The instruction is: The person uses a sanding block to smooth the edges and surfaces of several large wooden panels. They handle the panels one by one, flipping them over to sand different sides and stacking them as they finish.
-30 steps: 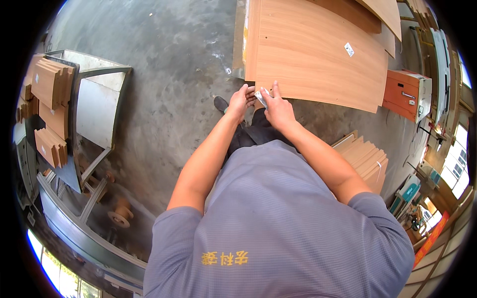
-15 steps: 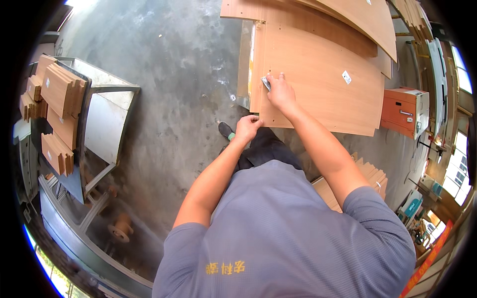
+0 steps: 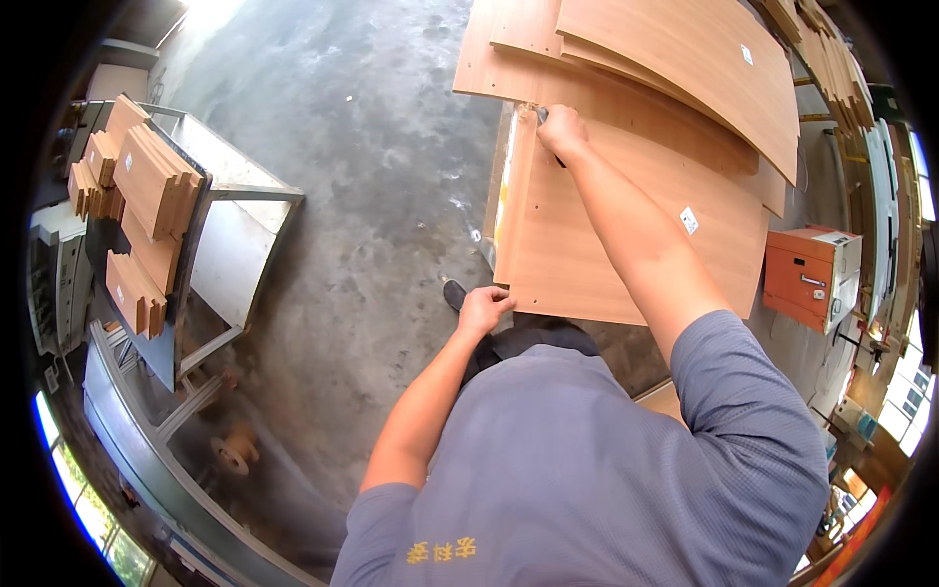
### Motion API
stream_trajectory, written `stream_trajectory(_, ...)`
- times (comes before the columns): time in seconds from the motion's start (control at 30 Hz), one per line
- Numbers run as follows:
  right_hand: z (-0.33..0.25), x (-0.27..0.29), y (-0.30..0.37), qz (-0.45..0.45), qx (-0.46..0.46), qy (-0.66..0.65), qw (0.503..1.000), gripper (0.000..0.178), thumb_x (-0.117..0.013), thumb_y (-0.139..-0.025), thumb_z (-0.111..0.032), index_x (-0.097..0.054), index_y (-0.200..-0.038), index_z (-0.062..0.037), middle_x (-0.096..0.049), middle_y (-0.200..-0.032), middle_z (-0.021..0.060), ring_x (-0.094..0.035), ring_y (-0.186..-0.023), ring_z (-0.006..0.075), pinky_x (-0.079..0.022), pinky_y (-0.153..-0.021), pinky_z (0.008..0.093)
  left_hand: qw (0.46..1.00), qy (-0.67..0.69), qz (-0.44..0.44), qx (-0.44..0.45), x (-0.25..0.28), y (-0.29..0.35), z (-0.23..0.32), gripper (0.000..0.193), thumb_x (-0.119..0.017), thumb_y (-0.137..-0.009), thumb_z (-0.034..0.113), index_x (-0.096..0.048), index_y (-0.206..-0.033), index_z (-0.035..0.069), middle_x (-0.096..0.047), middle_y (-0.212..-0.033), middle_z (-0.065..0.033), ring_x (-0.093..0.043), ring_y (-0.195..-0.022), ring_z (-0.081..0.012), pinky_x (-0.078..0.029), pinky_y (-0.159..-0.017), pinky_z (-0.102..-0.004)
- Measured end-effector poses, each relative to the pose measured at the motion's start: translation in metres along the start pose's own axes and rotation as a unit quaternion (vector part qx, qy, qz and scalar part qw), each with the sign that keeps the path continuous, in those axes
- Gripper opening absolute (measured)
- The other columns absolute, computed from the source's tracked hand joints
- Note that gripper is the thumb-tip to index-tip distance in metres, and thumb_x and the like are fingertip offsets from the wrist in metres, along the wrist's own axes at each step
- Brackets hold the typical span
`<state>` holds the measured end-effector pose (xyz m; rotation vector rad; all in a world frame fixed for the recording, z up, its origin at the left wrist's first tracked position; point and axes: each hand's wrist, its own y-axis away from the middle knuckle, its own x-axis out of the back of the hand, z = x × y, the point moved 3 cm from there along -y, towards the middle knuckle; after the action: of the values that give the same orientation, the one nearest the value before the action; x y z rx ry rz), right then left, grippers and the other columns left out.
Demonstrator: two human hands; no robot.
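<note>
A wood-coloured flat panel (image 3: 626,254) with small holes and a white label lies in front of me. My left hand (image 3: 484,310) is closed at its near left corner, thumb and fingers pinched on the edge. Farther up the same left side, my right hand (image 3: 563,129) is wrapped round a slim grey-and-dark hand tool (image 3: 543,115). The tool is against the panel's far left corner; its exact kind is mostly hidden by the fingers. A narrow wood-coloured strip (image 3: 514,205) runs along the left edge between my hands.
More curved-looking panels (image 3: 675,59) are stacked beyond, overlapping this one. An orange metal box (image 3: 797,279) stands to the right. At left, a metal-framed cart (image 3: 235,249) is beside stacked wooden pieces (image 3: 152,181). A spool (image 3: 235,448) sits low on the left.
My right hand has slid with the tool away from me along the panel's left edge to the far corner. My left hand stays at the near corner. The view has shifted.
</note>
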<state>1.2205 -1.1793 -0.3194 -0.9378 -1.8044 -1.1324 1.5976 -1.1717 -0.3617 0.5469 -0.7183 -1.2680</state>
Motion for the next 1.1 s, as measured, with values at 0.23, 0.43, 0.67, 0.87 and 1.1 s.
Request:
stream_trajectory(0.23, 0.096, 0.003, 0.061, 0.206, -0.024, -0.311, 0.928, 0.075, -0.076, -0.085, -0.039, -0.049, -0.143, -0.0010, -0.067, -0.122, 0.0226, -0.064, -0.114, 0.0333, -0.051, -0.096, 0.0399, 0.915, -0.366, -0.004, -0.170, 0.031, 0.009, 0.087, 0.039, -0.063, -0.093, 0.026, -0.066, -0.127, 0.007, -0.068, -0.116, -0.0101, -0.061, -0.117, -0.0264, -0.052, -0.095, -0.0388)
stream_trajectory(0.43, 0.189, -0.020, 0.209, 0.233, -0.238, -0.463, 0.821, 0.067, -0.071, -0.093, -0.020, -0.041, -0.144, 0.0093, -0.065, -0.126, 0.0185, -0.063, -0.114, 0.0213, -0.048, -0.097, 0.0319, 0.715, -0.488, -0.122, -0.485, 0.015, -0.072, 0.128, 0.072, -0.052, -0.098, 0.046, -0.029, -0.156, 0.010, -0.026, -0.164, -0.0075, -0.020, -0.152, -0.0235, -0.016, -0.125, -0.0435)
stream_trajectory(0.67, 0.128, -0.083, 0.409, 0.376, -0.423, -0.544, 0.619, 0.073, -0.070, -0.091, -0.009, -0.031, -0.150, 0.0093, -0.061, -0.129, 0.0187, -0.061, -0.114, 0.0203, -0.048, -0.096, 0.0313, 0.695, -0.487, 0.140, -0.510, 0.098, -0.269, 0.264, 0.078, -0.046, -0.100, 0.050, -0.024, -0.156, 0.000, -0.020, -0.165, -0.0160, -0.015, -0.153, -0.0326, -0.010, -0.125, -0.0468)
stream_trajectory(0.87, -0.018, -0.176, 0.415, 0.351, -0.505, -0.456, 0.643, 0.072, -0.076, -0.084, -0.025, -0.048, -0.143, 0.0038, -0.064, -0.078, 0.0075, -0.056, -0.069, 0.0132, -0.050, -0.067, 0.0312, 0.569, -0.582, -0.040, -0.579, 0.030, -0.251, 0.256, 0.078, -0.042, -0.100, 0.052, -0.021, -0.158, 0.004, -0.016, -0.166, -0.0128, -0.011, -0.154, -0.0332, -0.007, -0.125, -0.0489)
stream_trajectory(1.1, -0.082, -0.174, 0.356, 0.395, -0.542, -0.473, 0.571, 0.073, -0.076, -0.081, -0.019, -0.046, -0.142, 0.0080, -0.066, -0.078, 0.0102, -0.058, -0.067, 0.0127, -0.052, -0.067, 0.0307, 0.562, -0.584, -0.004, -0.586, 0.014, -0.255, 0.245, 0.082, -0.034, -0.099, 0.062, -0.021, -0.159, 0.008, -0.018, -0.166, -0.0124, -0.014, -0.153, -0.0336, -0.009, -0.122, -0.0547)
